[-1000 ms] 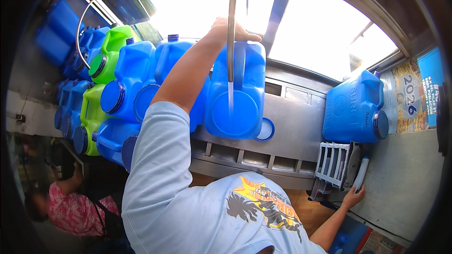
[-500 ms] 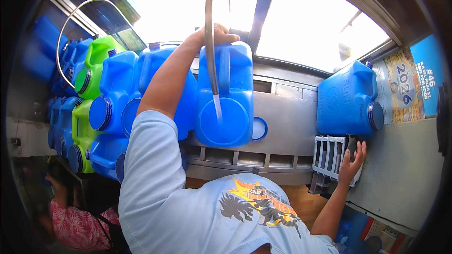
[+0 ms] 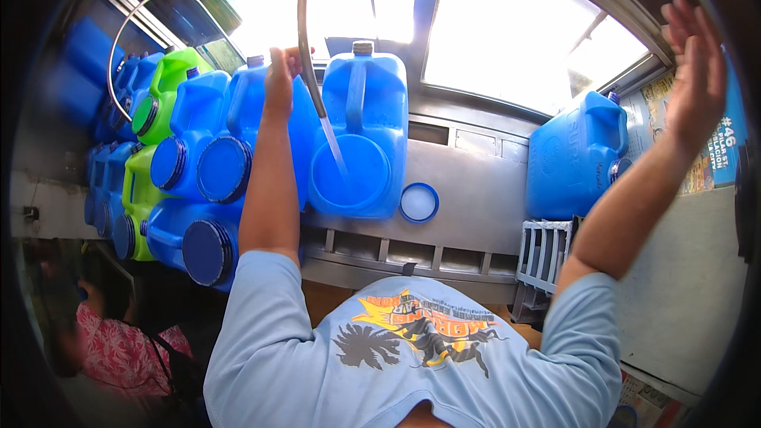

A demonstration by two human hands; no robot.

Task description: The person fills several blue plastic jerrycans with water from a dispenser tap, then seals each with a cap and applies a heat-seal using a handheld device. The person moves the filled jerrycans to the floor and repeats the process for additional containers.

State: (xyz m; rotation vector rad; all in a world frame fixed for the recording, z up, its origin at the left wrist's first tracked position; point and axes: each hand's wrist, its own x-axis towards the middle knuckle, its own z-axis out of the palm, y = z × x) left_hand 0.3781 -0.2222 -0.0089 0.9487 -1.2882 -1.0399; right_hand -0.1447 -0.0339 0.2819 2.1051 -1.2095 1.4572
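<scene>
Left hand: there we had it, our left hand (image 3: 279, 87) raised, fingers partly bent right at the metal spout (image 3: 304, 28); whether they had closed on it, we could not tell.
Right hand: wide open, we held nothing in the right hand (image 3: 697, 87), palm up high by the wall posters (image 3: 720, 154), well apart from the filling.
Open blue jug: just right of the left hand stood our open blue jug (image 3: 379, 120), wide mouth uncovered, the spout's tip angled over it.
Water stream: and in it poured, a pale water stream (image 3: 338, 154) slanting straight into that mouth!
Loose lid: near the jug's right side we saw a round blue-rimmed lid (image 3: 419, 202) lying on the metal counter (image 3: 472, 190).
Capped jugs: left of the open one, blue and green capped jugs (image 3: 190, 115) crowded together, our left forearm crossing before them.
Far right: another blue jug (image 3: 567, 162) stood above a pale slatted rack (image 3: 542, 247).
</scene>
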